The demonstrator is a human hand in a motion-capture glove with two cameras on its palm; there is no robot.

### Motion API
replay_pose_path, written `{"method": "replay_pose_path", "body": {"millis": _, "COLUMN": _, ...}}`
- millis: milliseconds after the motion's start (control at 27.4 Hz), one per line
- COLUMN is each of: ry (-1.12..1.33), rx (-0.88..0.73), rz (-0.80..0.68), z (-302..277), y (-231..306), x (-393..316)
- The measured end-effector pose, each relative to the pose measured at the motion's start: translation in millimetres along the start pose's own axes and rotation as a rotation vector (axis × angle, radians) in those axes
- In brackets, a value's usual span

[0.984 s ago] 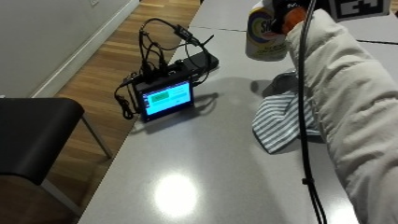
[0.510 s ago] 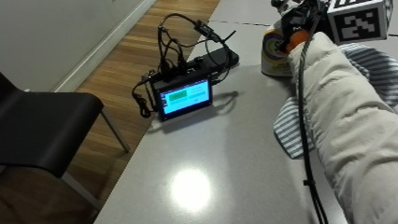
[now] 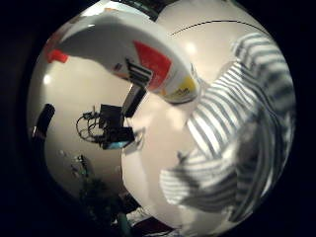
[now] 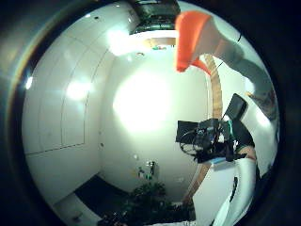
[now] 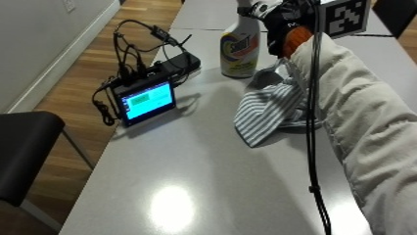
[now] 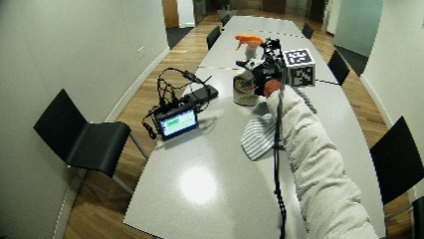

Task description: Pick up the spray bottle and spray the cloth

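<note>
A long grey conference surface (image 5: 196, 161) runs down a room with wood flooring and black chairs along its sides. On it, the spray bottle (image 5: 239, 51), white with an orange trigger head and a bright label, stands upright beside the striped cloth (image 5: 270, 110), which lies rumpled just in front of it. The gloved right hand (image 5: 287, 29) is up at the bottle's neck, right against it, but whether its fingers have curled round the neck or are spread cannot be made out. A small screen device (image 5: 145, 100) with a tangle of cables (image 5: 133, 39) sits well to the side of the cloth. The bottle looks like rigid plastic, smooth and probably a little slick, with most of its weight low if it holds liquid; the narrow neck under the trigger seems the natural place to grasp it. The cloth is soft and will not stay put if brushed.
</note>
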State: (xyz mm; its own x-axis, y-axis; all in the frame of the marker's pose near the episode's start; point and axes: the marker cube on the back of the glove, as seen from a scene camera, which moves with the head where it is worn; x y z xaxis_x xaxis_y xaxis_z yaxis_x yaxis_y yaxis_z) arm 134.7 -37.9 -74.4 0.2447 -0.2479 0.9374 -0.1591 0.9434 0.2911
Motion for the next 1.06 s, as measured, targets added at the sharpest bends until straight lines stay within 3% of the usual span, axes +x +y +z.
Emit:
{"method": "replay_pose_path", "body": {"millis": 182, "ry": -0.089, "rx": -0.187, "rz": -0.077, "z": 6, "y": 32, "x": -18}}
{"method": "replay_pose_path", "body": {"millis": 364, "ry": -0.13, "rx": -0.351, "rz": -0.266, "z": -36, "y": 139, "x": -25}}
{"method": "replay_pose_path", "body": {"millis": 437, "ry": -0.09, "rx": -0.25, "rz": -0.3, "z": -67, "y": 192, "x": -10}}
{"method": "replay_pose_path", "body": {"millis": 729, "ry": 0.142, "rx": 0.406, "rz": -0.298, "z": -198, "y": 366, "x": 102}}
{"method": "replay_pose_path", "body": {"millis": 1057, "ry": 0.171, "rx": 0.464, "rz": -0.286, "z": -213, "y": 382, "x": 124}}
